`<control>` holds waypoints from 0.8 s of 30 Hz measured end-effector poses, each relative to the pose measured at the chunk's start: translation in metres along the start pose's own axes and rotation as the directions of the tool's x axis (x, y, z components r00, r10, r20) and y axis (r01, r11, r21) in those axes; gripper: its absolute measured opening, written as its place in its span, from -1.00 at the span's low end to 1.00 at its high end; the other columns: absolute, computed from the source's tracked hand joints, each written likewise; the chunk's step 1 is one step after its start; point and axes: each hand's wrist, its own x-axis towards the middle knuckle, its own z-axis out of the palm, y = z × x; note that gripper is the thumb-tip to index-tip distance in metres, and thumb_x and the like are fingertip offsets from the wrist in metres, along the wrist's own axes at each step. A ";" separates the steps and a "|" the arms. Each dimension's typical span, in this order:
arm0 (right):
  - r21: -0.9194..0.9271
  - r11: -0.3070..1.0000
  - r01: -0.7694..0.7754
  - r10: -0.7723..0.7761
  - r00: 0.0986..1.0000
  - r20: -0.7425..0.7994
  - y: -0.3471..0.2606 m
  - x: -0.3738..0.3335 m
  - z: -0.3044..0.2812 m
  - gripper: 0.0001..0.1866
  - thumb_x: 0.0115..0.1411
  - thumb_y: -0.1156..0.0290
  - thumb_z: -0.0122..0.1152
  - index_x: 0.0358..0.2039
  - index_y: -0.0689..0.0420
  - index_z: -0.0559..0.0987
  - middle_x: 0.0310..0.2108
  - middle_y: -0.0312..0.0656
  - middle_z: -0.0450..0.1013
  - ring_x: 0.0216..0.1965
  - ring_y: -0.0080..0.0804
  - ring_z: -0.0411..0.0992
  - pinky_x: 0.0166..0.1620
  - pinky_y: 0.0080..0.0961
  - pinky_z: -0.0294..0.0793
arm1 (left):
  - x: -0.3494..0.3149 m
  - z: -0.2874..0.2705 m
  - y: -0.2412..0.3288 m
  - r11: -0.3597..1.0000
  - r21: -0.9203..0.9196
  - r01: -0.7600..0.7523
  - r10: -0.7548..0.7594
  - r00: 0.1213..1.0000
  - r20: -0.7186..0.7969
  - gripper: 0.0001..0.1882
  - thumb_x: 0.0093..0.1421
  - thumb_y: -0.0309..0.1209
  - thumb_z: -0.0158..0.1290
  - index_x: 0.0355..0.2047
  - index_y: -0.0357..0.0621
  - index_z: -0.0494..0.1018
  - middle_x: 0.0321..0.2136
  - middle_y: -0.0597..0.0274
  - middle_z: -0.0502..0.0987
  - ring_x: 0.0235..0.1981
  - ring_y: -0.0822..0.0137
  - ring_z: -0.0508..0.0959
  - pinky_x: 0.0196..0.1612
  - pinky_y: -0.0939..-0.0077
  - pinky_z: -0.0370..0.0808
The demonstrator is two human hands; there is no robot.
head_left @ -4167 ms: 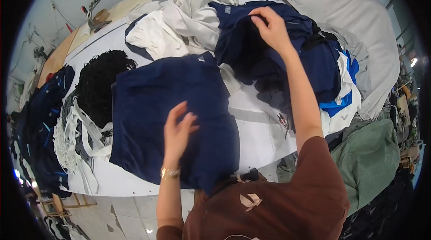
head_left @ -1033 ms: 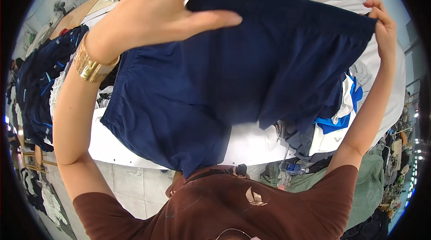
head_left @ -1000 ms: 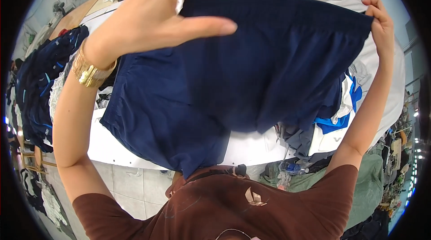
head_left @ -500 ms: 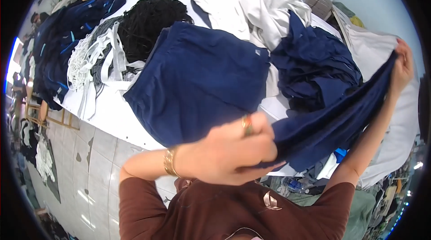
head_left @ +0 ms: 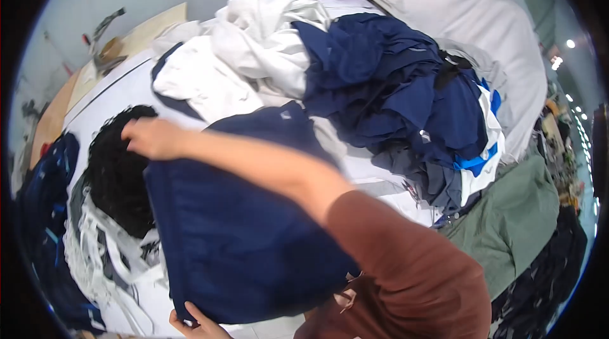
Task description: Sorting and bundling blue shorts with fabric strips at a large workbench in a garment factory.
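Navy shorts (head_left: 235, 231) lie flat in front of me on the white table, their waistband running along the left side. My right arm reaches across them, and my right hand (head_left: 152, 139) is closed at the far waistband corner, beside a heap of black cords (head_left: 117, 180). At the near waistband corner, close to the lower edge of the view, my left hand (head_left: 198, 325) pinches the cloth between thumb and fingers. A small pale mark shows near the far leg of the shorts. My right forearm hides part of the cloth.
White garments (head_left: 209, 79) are bunched at the back, with a navy pile (head_left: 393, 85) to their right. White and grey cords (head_left: 114, 250) hang over the left side near dark garments (head_left: 44, 206). A green cloth (head_left: 507, 225) and a large pale sack (head_left: 469, 34) stand right.
The navy cloth stretched out in my right hand now lies in front of me. My right hand has crossed to the far left, my left hand has dropped low, and the view has swung right.
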 end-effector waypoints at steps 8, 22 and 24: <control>-0.256 0.964 -0.074 0.079 0.997 0.008 0.042 -0.030 0.080 -0.77 0.03 0.20 0.11 -0.38 0.07 0.43 -0.52 -0.17 0.41 -0.46 -0.20 0.42 -0.43 -0.30 0.36 | 0.033 0.047 -0.040 0.986 -0.021 -0.167 0.162 0.976 -0.147 -0.52 0.20 -0.23 -0.08 0.01 -0.32 0.21 -0.06 -0.08 0.31 -0.05 0.10 0.34 -0.01 0.36 0.29; -0.349 -0.053 -0.936 0.310 0.317 -0.896 0.151 -0.203 -0.437 -0.44 -0.09 0.23 0.24 -0.05 0.14 0.36 -0.10 0.08 0.34 -0.03 0.01 0.30 -0.02 -0.12 0.30 | 0.018 -0.004 0.006 0.985 0.123 -0.121 0.162 0.896 -0.413 -0.39 0.13 -0.12 0.01 0.04 -0.33 0.20 -0.01 -0.19 0.28 0.02 0.00 0.30 0.07 0.20 0.21; -0.188 -0.079 -0.979 0.256 0.163 -0.953 0.179 -0.249 -0.462 -0.34 -0.15 0.21 0.28 -0.03 0.21 0.31 -0.10 0.12 0.35 -0.04 0.05 0.31 0.09 -0.05 0.14 | 0.016 0.007 0.023 0.985 0.093 -0.146 0.171 0.901 -0.399 -0.40 0.14 -0.14 0.02 0.04 -0.33 0.20 -0.02 -0.19 0.29 0.02 0.00 0.30 0.07 0.21 0.22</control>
